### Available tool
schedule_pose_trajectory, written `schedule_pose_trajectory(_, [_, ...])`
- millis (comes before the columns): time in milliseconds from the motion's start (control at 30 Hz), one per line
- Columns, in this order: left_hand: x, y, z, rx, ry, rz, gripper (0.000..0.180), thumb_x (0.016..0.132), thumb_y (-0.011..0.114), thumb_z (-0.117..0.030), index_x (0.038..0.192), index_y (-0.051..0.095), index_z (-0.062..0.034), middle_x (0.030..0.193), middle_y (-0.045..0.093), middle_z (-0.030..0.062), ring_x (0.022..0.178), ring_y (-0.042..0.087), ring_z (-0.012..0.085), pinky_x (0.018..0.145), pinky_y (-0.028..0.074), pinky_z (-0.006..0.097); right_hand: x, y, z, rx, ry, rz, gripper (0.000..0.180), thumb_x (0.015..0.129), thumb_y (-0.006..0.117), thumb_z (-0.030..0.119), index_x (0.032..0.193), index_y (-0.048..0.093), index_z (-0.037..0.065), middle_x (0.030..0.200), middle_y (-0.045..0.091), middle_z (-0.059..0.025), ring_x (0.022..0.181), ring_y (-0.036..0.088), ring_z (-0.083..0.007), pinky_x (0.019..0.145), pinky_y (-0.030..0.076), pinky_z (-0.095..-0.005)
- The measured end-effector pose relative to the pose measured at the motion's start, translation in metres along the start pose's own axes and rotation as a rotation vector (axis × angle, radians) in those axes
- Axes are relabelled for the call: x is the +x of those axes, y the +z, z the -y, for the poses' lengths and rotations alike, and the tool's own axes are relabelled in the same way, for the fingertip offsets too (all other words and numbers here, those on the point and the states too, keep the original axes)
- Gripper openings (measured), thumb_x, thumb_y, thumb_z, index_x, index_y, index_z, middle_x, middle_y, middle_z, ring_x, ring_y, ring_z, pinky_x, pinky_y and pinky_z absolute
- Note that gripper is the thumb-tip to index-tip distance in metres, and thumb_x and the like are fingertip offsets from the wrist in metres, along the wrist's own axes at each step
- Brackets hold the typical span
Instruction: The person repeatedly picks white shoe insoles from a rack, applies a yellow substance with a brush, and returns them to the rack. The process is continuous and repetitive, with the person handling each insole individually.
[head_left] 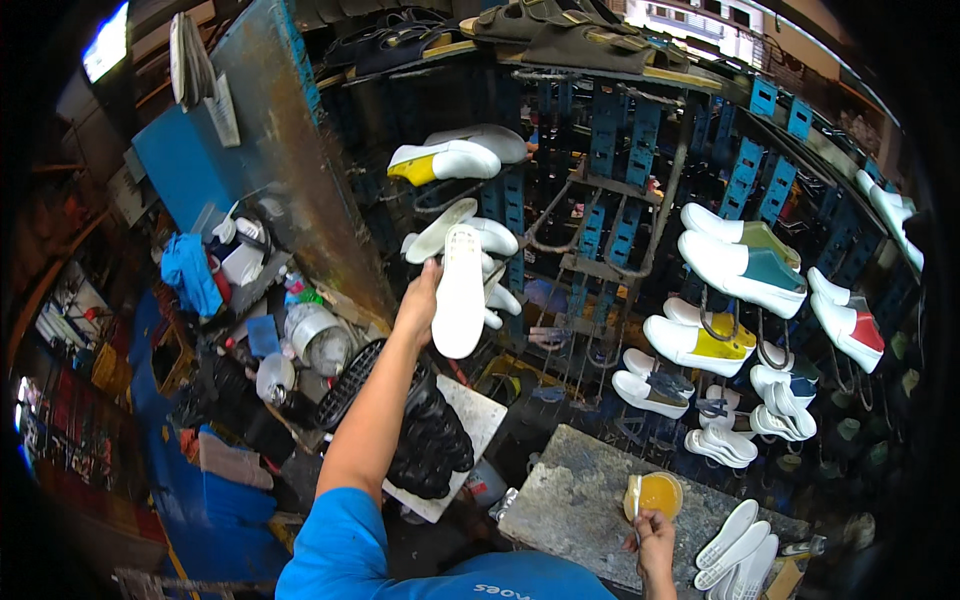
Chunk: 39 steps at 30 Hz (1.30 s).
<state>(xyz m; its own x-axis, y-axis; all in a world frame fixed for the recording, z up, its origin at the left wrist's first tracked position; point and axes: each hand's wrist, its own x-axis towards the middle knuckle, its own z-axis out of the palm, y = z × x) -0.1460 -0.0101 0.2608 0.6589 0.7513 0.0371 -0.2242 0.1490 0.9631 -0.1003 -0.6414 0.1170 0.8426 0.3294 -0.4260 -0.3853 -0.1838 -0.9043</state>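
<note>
My left hand [421,301] reaches out to the rack, its fingers closed on the edge of a white shoe sole [460,305]. Right behind that sole, more pale soles [494,237] sit on the rack. Low on the right, my right hand [655,538] pinches a thin pale brush handle [637,498]. The handle leans at the rim of a small round tub [664,494] of amber-yellow, glue-like liquid. Whether the brush tip is in the liquid, I cannot tell. The tub stands on a stained grey bench [570,490].
White soles [738,555] lie on the bench's right end. White shoes with coloured parts [740,265] hang on the wire rack [640,270]. Dark sandals [585,40] stand on the top shelf. Black soles [432,440] are piled on a pale board [480,412], near a cluttered side table.
</note>
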Motion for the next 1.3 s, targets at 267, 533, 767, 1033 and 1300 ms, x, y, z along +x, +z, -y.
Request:
schedule_pose_trajectory(267, [0.219,-0.017,-0.013,0.462,0.016,0.058,0.058,0.116,0.064,-0.052,0.131,0.083,0.0005,0.112,0.083,0.0122,0.101,0.074,0.021,0.091,0.059,0.039,-0.042,0.022,-0.053,0.073,0.093,-0.265,0.01,0.114,0.065,0.007,0.115,0.069,-0.002,0.086,0.069,-0.0078,0.049,0.066,-0.0181,0.043,0.049,-0.0305])
schedule_pose_trajectory(533, [0.275,-0.043,-0.017,1.392,0.382,-0.024,0.053,0.111,0.064,-0.053,0.123,0.085,-0.0065,0.113,0.081,0.0283,0.11,0.078,0.0501,0.098,0.059,0.054,-0.06,0.03,-0.076,-0.039,0.198,-0.353,0.02,0.113,0.069,0.013,0.123,0.071,-0.005,0.093,0.072,-0.0104,0.056,0.069,-0.0201,0.051,0.057,-0.0358])
schedule_pose_trajectory(767, [0.155,0.007,-0.027,1.337,0.664,-0.017,0.049,0.112,0.068,-0.044,0.123,0.083,0.001,0.125,0.081,0.0254,0.117,0.077,0.0454,0.102,0.058,0.052,-0.028,0.024,-0.06,-0.134,0.091,-0.191,0.025,0.113,0.07,0.016,0.129,0.074,-0.002,0.086,0.072,-0.0077,0.062,0.071,-0.018,0.056,0.056,-0.0362])
schedule_pose_trajectory(1033, [-0.109,0.181,0.059,1.02,0.502,0.559,0.027,0.105,0.078,-0.021,0.122,0.084,-0.001,0.12,0.084,0.0187,0.113,0.08,0.0336,0.103,0.06,0.042,-0.015,-0.031,-0.078,-0.137,0.029,-0.052,0.025,0.113,0.072,0.023,0.124,0.079,0.003,0.081,0.073,-0.0078,0.06,0.065,-0.0143,0.058,0.052,-0.0359])
schedule_pose_trajectory(1300, [-0.323,0.417,0.172,0.815,0.286,1.247,0.037,0.106,0.078,-0.028,0.13,0.082,0.0003,0.124,0.083,0.0216,0.113,0.082,0.0342,0.1,0.061,0.042,-0.067,-0.174,-0.133,0.083,0.019,-0.314,0.026,0.114,0.069,0.022,0.124,0.078,0.0,0.085,0.076,-0.0058,0.06,0.065,-0.0137,0.058,0.053,-0.0358])
